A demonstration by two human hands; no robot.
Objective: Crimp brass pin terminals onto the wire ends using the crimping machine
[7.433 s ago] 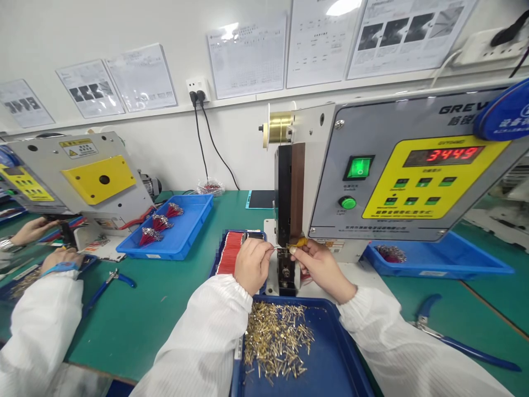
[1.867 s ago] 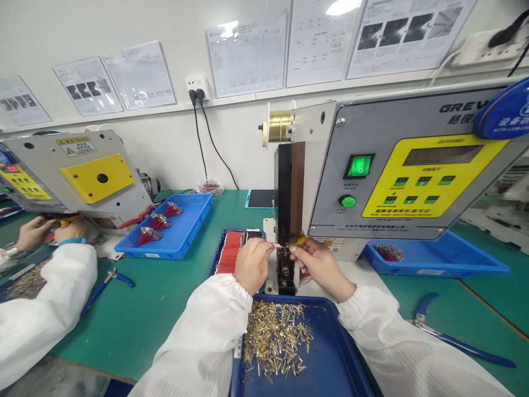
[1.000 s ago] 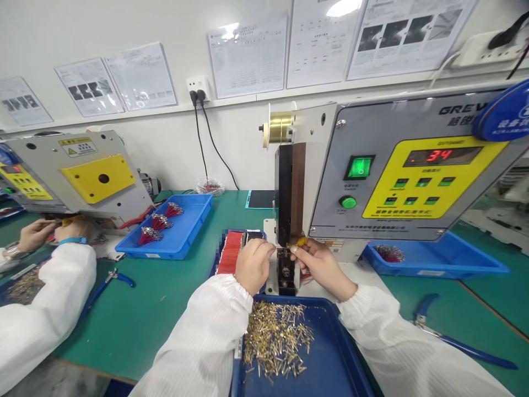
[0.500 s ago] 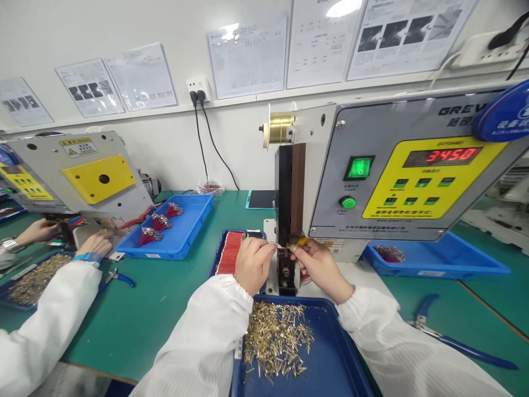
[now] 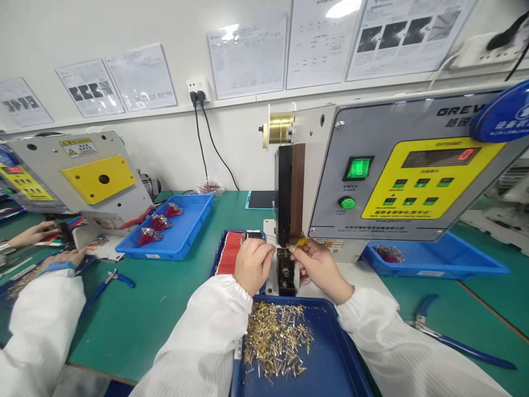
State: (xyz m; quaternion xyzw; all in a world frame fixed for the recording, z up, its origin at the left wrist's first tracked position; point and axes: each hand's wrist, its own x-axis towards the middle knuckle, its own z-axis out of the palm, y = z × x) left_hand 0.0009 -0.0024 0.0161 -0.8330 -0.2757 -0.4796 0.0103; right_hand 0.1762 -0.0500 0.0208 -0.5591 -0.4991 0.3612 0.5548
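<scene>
My left hand (image 5: 253,264) is closed in a pinch on a thin wire, its tips at the left side of the small press head (image 5: 286,270) of the grey machine (image 5: 372,176). From the right, my right hand (image 5: 318,267) pinches a small yellow-tipped part against the same head. Both hands nearly meet there. Just below them lies a dark blue tray (image 5: 330,358) with a heap of gold terminals (image 5: 276,342). A box of red wires (image 5: 230,252) sits behind my left hand.
A blue tray (image 5: 182,231) with red wire bundles stands at the left, another blue tray (image 5: 438,259) at the right. Blue-handled pliers (image 5: 458,339) lie right of my arm, a second pair (image 5: 108,281) left. A co-worker's hands (image 5: 45,242) work at a second machine (image 5: 82,176).
My hands have stayed at the press head. The machine's counter went from 3449 to 3450. The co-worker's nearer hand moved back toward their tray.
</scene>
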